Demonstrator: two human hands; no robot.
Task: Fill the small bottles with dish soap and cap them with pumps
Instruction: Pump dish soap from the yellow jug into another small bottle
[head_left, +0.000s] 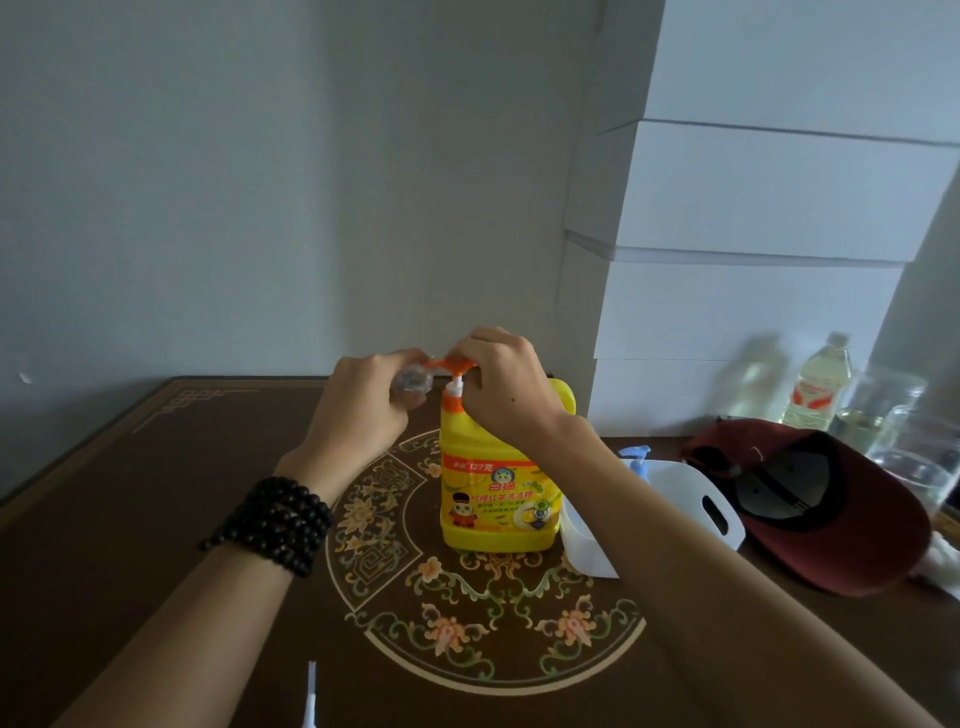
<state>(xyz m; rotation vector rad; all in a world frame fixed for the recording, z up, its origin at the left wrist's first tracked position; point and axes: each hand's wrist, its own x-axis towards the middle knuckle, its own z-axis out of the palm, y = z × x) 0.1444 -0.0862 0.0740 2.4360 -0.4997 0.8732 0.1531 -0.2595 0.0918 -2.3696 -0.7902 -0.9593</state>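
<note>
Dark table (156, 519); left hand (363, 400) fingers clamp small bottle (413, 382); right hand (506, 389) fingers grip jug's pump (457, 366).

A home room — ornate painted table (156, 467), red cap (841, 540) (upturned), oil bottle (821, 384) by plain walls.

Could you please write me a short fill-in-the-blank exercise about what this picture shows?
1. The right hand presses the orange pump of the ____ dish soap jug.
2. The left hand holds a small clear bottle at the pump's ____.
3. The beaded bracelet is on the ____ wrist.

Missing words: yellow; spout; left
</note>
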